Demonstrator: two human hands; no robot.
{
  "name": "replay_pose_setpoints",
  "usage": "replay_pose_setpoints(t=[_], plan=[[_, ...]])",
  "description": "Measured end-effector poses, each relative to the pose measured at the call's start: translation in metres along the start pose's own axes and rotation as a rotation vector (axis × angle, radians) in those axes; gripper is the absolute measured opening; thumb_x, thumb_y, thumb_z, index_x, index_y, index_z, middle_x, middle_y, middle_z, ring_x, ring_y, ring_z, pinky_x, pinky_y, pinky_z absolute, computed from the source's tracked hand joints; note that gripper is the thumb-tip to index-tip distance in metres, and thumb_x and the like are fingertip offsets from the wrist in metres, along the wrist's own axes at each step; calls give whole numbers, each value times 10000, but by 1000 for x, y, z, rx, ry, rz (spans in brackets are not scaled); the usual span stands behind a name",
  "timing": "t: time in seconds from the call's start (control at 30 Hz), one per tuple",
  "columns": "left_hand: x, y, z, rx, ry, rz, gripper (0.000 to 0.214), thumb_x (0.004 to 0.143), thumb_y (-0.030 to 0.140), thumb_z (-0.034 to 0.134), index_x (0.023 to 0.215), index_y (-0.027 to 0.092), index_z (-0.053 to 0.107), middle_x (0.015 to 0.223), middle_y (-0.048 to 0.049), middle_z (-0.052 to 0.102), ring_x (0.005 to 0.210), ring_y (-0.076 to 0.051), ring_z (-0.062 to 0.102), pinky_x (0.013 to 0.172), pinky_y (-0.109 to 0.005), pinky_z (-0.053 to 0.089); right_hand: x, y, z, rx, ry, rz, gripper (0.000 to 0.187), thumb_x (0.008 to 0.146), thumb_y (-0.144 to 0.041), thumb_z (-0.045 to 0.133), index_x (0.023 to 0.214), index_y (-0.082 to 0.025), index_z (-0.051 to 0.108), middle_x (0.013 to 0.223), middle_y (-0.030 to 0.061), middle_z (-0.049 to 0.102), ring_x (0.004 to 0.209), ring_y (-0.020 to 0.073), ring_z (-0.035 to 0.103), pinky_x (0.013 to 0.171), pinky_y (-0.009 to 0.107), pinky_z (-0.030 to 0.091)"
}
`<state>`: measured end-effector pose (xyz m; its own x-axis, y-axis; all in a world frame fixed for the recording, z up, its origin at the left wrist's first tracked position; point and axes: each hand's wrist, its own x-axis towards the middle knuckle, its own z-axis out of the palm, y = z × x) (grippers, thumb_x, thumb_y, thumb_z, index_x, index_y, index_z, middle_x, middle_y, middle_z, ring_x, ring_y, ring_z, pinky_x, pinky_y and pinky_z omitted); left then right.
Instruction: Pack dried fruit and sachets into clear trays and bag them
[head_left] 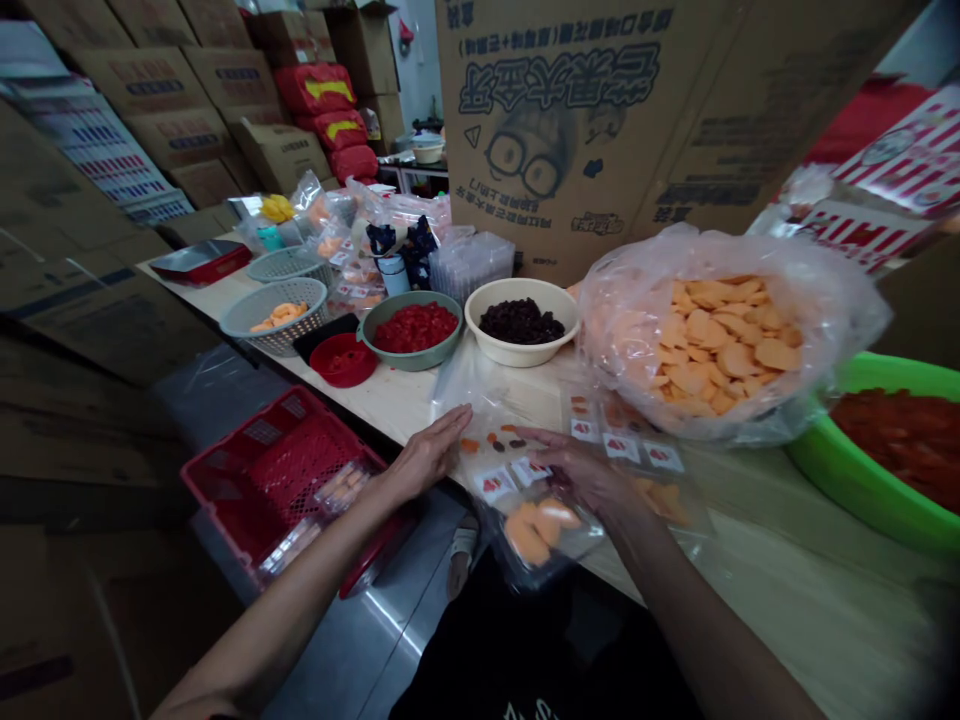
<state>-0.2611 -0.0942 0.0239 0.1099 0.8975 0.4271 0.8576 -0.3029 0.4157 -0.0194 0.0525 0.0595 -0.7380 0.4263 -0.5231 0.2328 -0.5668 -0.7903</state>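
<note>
My left hand (pixel 435 452) has its fingers stretched out against the left side of clear plastic packs at the table's front edge. From the right, my right hand (pixel 574 462) reaches over the same packs, fingers extended and partly hiding them. Small orange and dark pieces (pixel 493 440) lie in the clear packaging between my hands, above two white labels (pixel 495 483) with red pictures. Nearer to me, a clear pack holds larger orange slices (pixel 536 530) and overhangs the table edge. More labelled packs (pixel 621 446) lie beyond my right hand.
Behind stand a cream bowl (pixel 491 350) of dark pieces, a green-grey bowl (pixel 405 358) and a small red bowl (pixel 341 378) of red pieces. A bag of orange slices (pixel 731 335) and a green tub (pixel 832 470) stand right. A red crate (pixel 225 490) is on the floor.
</note>
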Motion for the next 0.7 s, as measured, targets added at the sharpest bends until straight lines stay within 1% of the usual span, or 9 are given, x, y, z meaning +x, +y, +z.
replay_pose_setpoints(t=[0.1,0.17,0.3,0.4,0.47,0.5,0.6,0.7], plan=[[5,1,-8,-28,-6,16,810,867,-24,455,1593,262,236,1568,-142,417,1460,-236,393,1163,-466,427,-16,-8,-5,-34,-105,55,557,740,-177,740,1290,-206,657,858,14,691,621,98,587,488,174,461],[8,1,-13,-40,-5,51,770,900,2,452,1591,272,243,1570,-129,418,1460,-231,393,1167,-465,424,-19,-13,-5,-50,-174,93,563,726,-164,753,1280,-201,663,860,13,697,624,96,593,499,171,476],[13,1,-21,-60,-26,106,710,949,44,430,1587,295,248,1573,-114,417,1459,-218,396,1175,-462,414,-11,-23,-3,-74,-336,138,559,715,-168,771,1264,-177,664,862,18,701,590,84,586,500,167,493],[14,2,-26,-90,-99,107,714,963,111,491,1592,317,223,1598,-105,376,1476,-231,366,1186,-477,396,0,-29,-3,-104,-376,111,482,736,-184,767,1211,-162,691,848,17,694,593,78,586,500,154,493],[14,1,-28,-106,-136,116,760,944,143,547,1598,313,201,1616,-102,342,1487,-244,343,1193,-476,387,7,-33,-6,-124,-360,89,448,733,-165,758,1178,-164,710,873,20,701,586,70,571,493,147,485],[15,0,-28,-110,-139,124,776,932,129,545,1601,307,193,1620,-101,334,1490,-245,337,1196,-474,383,9,-34,-8,-131,-330,76,432,731,-153,751,1162,-165,719,905,26,709,581,64,561,490,144,478],[15,-2,-24,-92,-124,148,826,876,4,437,1605,293,176,1617,-91,341,1494,-222,328,1203,-471,374,14,-38,-18,-140,-223,69,395,732,-125,735,1125,-161,738,1016,52,722,580,53,541,494,143,468],[15,0,-20,-29,-167,144,917,799,-56,414,1609,280,145,1633,-87,306,1512,-223,281,1206,-478,370,16,-36,-21,-117,-110,62,383,725,-112,717,1106,-147,736,966,55,716,572,65,538,481,158,461]])
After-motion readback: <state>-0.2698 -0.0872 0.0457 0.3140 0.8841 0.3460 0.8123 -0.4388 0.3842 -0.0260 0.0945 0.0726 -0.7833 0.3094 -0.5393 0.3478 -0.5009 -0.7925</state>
